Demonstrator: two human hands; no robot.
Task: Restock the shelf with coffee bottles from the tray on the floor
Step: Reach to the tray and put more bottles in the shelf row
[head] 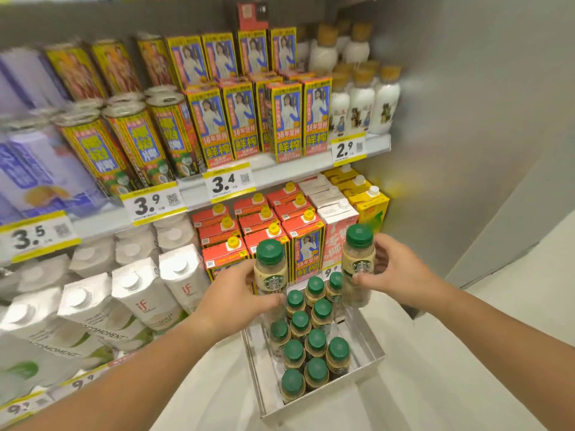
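Note:
A grey tray [367, 340] lies on the floor at the foot of the shelf, and several green-capped coffee bottles [315, 346] stand in it. My left hand [236, 293] grips one coffee bottle [270, 269] by its body, lifted above the tray's far left corner. My right hand [392, 272] grips a second coffee bottle [357, 259], held upright and a little higher, above the tray's far right corner. Both held bottles are in front of the lower shelf's cartons.
The lower shelf carries red-topped cartons [264, 225], a white carton [337, 219], yellow cartons [370, 200] and white coconut-water cartons [140, 293]. The upper shelf [280, 169] holds cans, tall cartons and white bottles [361, 101]. A grey side wall [466, 135] stands to the right, with pale floor [466, 368] beside the tray.

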